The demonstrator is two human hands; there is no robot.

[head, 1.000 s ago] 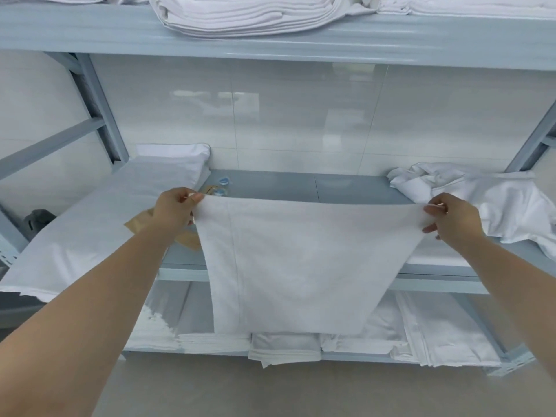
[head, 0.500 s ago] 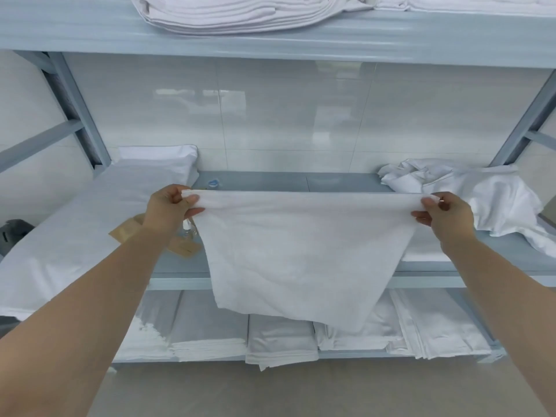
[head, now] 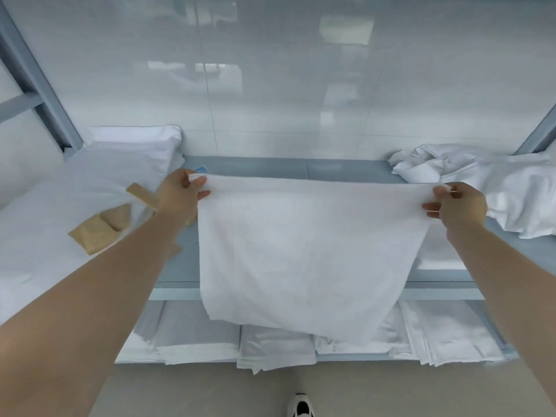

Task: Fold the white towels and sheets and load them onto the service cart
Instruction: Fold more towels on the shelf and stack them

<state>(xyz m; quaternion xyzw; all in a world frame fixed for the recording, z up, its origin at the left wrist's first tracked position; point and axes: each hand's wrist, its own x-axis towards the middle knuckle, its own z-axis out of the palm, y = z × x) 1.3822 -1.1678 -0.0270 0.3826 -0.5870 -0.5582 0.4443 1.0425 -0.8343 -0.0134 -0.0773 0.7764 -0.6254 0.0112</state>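
1. Obstructed: the white towel (head: 304, 254) hangs in front of the middle shelf (head: 301, 170) and covers most of its surface and front edge. It also hides the upper part of the folded linens (head: 276, 347) on the lower shelf.
2. Cut off: both forearms run out of the lower corners. The shelving uprights leave the picture at both sides. Only the toe of a black-and-white shoe (head: 301, 406) shows at the bottom edge.
3. Hard to make out: a small blue object (head: 201, 169) sits on the shelf just behind the left hand; its nature cannot be told. The picture is soft throughout.
4. Towel condition: plain white, lightly textured, stretched level along its top edge. The body hangs free, with the lower edge slanting down toward the right, below the front edge of the middle shelf.
5. Left hand (head: 180, 197): closed in a pinch on the towel's top left corner, thumb over the cloth.
6. Right hand (head: 457, 204): closed in a pinch on the top right corner; the lower fingers are loosely extended.
7. Surroundings: a flat white sheet (head: 60, 206) lies on the shelf at left, carrying brown paper pieces (head: 102, 227). A crumpled white pile (head: 493, 188) lies at right, just beside the right hand.
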